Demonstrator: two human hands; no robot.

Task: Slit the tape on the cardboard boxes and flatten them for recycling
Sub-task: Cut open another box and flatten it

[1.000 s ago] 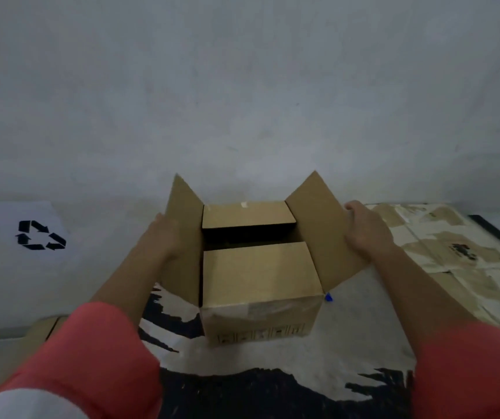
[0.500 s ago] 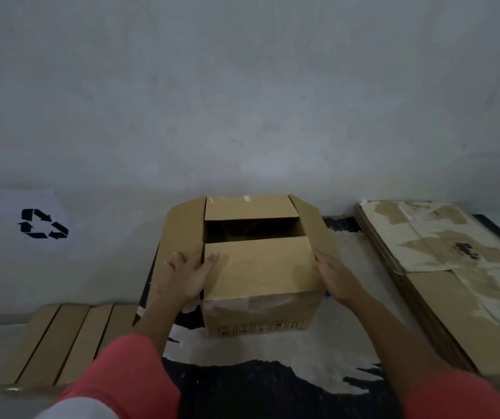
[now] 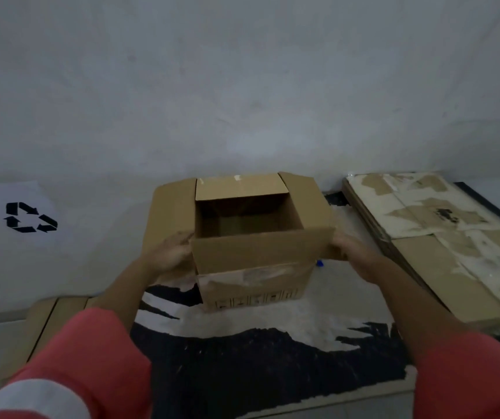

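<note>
A brown cardboard box (image 3: 251, 279) stands upright on a black-and-white mat, its top open and its dark inside showing. All its flaps are spread; the near flap hangs down over the front wall, where pale torn tape remains. My left hand (image 3: 170, 255) grips the left end of that near flap. My right hand (image 3: 351, 251) grips its right end. A small blue object (image 3: 319, 263) peeks out by the box's right front corner.
A stack of flattened boxes (image 3: 442, 252) with torn paper patches lies at the right. Folded cardboard strips (image 3: 43, 325) lie on the floor at the left. A sheet with a recycling symbol (image 3: 29, 217) hangs on the pale wall. The mat (image 3: 257, 358) stretches toward me.
The side flaps went from raised to folded outward. My hands moved from the side flaps to the near flap and pulled it open, exposing the inside of the box.
</note>
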